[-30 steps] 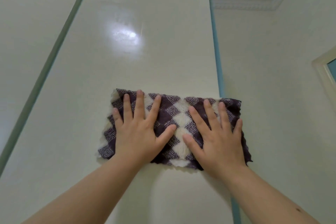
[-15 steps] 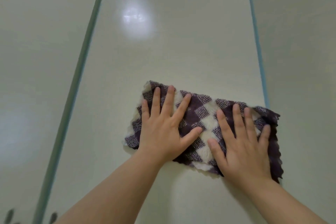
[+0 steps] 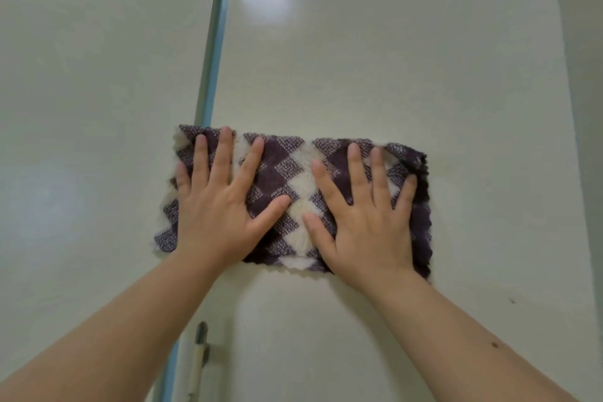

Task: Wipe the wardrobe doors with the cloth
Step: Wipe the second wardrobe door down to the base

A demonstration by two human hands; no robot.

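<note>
Pressing flat, the left hand point(image 3: 218, 206) and right hand point(image 3: 365, 222) are spreading their fingers wide over the checked cloth point(image 3: 290, 179), pinning it to the wardrobe door point(image 3: 391, 59). Its left end is overlapping the green strip point(image 3: 212, 59), and that broad, even pressure looks meant for wiping.

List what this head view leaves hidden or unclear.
All in the head view:
- Parts of the cloth lie under the left hand and right hand.
- The wardrobe door behind the cloth: covered by it.
- The handle: blurred, cut by the bottom edge.
- The dark speck: too small to identify.
</note>
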